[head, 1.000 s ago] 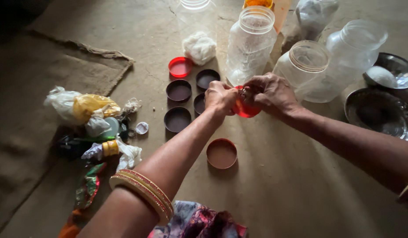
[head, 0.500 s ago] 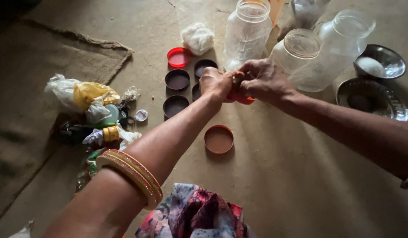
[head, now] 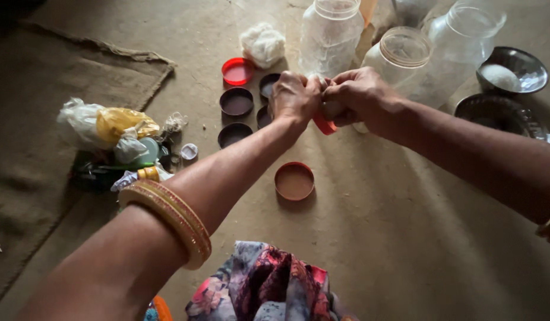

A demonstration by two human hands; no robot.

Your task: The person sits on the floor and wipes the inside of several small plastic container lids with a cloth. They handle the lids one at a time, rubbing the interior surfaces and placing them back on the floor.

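My left hand (head: pixel 296 97) and my right hand (head: pixel 357 98) meet above the floor (head: pixel 370 226), fingers of both closed on a red lid (head: pixel 324 125); only its lower edge shows beneath my palms. The lid is held off the floor, just in front of a clear plastic jar (head: pixel 329 37) and beside a second open jar (head: pixel 400 59). To the left lie three dark lids (head: pixel 236 101) and another red lid (head: pixel 238 71). A brown lid (head: pixel 294 181) rests on the floor below my hands. Gold bangles (head: pixel 168 219) circle my left forearm. Two steel bowls (head: pixel 512 70) stand at the right.
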